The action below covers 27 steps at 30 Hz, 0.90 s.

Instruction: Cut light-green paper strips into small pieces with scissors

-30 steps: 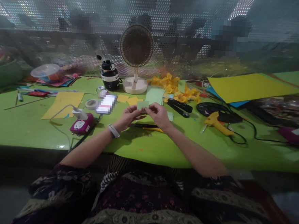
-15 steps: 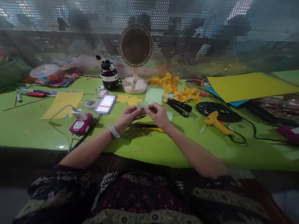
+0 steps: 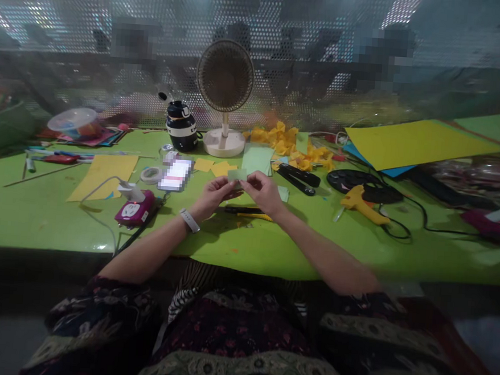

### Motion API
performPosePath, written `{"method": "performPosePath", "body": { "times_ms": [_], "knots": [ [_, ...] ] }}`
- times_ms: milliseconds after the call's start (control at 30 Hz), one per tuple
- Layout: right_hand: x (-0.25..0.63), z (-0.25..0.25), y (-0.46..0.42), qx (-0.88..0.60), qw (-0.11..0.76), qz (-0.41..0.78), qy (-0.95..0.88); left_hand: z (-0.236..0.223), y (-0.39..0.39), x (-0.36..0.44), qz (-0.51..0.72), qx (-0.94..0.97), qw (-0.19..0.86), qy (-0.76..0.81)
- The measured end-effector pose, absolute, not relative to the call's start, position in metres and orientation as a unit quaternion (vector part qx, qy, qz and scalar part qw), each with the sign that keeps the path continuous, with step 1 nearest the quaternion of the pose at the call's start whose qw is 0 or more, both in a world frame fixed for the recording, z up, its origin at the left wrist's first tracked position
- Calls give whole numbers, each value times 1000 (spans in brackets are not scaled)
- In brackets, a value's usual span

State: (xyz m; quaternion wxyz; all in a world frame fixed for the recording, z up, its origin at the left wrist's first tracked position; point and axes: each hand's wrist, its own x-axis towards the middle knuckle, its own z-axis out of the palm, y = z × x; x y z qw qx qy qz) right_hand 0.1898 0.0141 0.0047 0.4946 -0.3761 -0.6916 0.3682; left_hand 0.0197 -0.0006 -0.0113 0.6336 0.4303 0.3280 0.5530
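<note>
A small pale green paper piece is held just above the green table between both hands. My left hand, with a watch on its wrist, pinches the paper's lower left side. My right hand pinches its right edge with thumb and fingertips. Under the hands lies a yellow-and-black tool. A larger pale green sheet lies flat just beyond the hands.
A small fan and dark bottle stand at the back. Yellow paper scraps, a black stapler, a yellow glue gun, a tape roll, a pink power adapter and big coloured sheets surround the hands.
Both hands keep their pinch on the small green paper; the fingers have shifted only slightly along it. Nothing else on the table has moved.
</note>
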Motion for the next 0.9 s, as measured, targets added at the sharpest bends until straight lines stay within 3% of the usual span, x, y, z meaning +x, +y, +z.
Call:
{"method": "performPosePath", "body": {
  "times_ms": [633, 900],
  "knots": [
    [191, 6, 18, -376, 531, 393, -650, -6, -5, 24, 527, 445, 642, 335],
    [191, 3, 20, -377, 524, 361, -673, -7, -5, 14, 424, 533, 635, 365]
  ]
}}
